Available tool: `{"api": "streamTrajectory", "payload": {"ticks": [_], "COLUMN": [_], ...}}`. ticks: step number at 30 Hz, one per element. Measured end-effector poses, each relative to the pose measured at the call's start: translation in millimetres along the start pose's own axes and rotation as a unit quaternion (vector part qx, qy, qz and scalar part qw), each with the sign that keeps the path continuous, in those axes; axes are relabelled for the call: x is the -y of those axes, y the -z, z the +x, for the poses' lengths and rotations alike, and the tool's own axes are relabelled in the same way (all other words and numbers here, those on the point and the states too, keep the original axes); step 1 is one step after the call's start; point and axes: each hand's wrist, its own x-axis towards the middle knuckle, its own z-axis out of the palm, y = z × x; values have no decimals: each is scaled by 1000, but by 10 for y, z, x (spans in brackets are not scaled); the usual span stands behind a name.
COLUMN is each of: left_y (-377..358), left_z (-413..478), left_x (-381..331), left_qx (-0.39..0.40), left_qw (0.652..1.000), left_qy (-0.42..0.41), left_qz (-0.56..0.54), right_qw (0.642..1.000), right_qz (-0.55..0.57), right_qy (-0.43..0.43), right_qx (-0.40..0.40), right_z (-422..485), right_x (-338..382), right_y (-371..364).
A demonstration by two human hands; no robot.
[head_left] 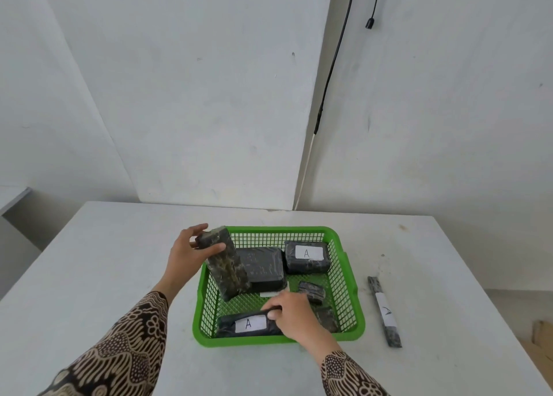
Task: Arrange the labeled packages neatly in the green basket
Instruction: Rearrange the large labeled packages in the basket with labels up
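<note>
A green mesh basket (350, 288) sits mid-table with several black wrapped packages in it. My left hand (187, 256) grips the top of a tall black package (226, 265) standing tilted on end at the basket's left side. My right hand (294, 313) holds the right end of a long package labeled "A" (245, 323) lying along the front wall. A flat black package (263, 265) lies in the middle, another labeled "A" (306, 256) at the back right, and a small one (312, 291) at the right. A narrow stick-shaped package labeled "A" (384, 311) lies on the table outside the basket.
The white table (119, 261) stands against a white wall. A black cable (335, 57) hangs down the wall behind. A cardboard piece (541, 335) shows past the table's right edge.
</note>
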Motion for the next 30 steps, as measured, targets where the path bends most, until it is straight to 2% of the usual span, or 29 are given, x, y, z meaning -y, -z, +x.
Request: {"api": "streamTrajectory", "payload": {"ticks": [3,9,11,13,15,17,19,22,25,27,28,30], "left_y": [18,7,-25,-42,-60,-102,-167,-250,-317,-354,-378,-446], "left_z": [-6,-55,-96,-111,-110,-132,-166,-175,-190,-200,-205,-200], "left_x": [-41,-33,-98,-165,-244,-357,-481,-641,-764,-862,-904,-971], "left_qx": [-14,1,5,30,66,110,162,236,301,320,321,295], "left_qw": [1000,998,996,990,981,972,960,946,906,885,884,910], "left_qy": [8,43,40,39,33,15,-9,-29,-9,5,4,15], "left_qz": [-16,-51,-83,-134,-180,-209,-229,-223,-299,-337,-339,-289], "right_qw": [1000,992,998,992,948,862,788,766,726,715,718,729], "right_qz": [10,-115,-52,113,289,477,592,624,660,665,659,642], "right_qy": [-8,9,4,-32,-96,-150,-160,-112,-65,-42,-28,5], "right_qx": [4,46,24,-40,-89,-80,-60,-111,-181,-210,-222,-239], "right_z": [45,135,154,165,156,177,158,131,112,87,72,17], "right_x": [70,16,7,59,167,220,230,200,130,89,75,87], "right_y": [-74,-95,-80,12,222,446,663,897,1056,1131,1154,1193]}}
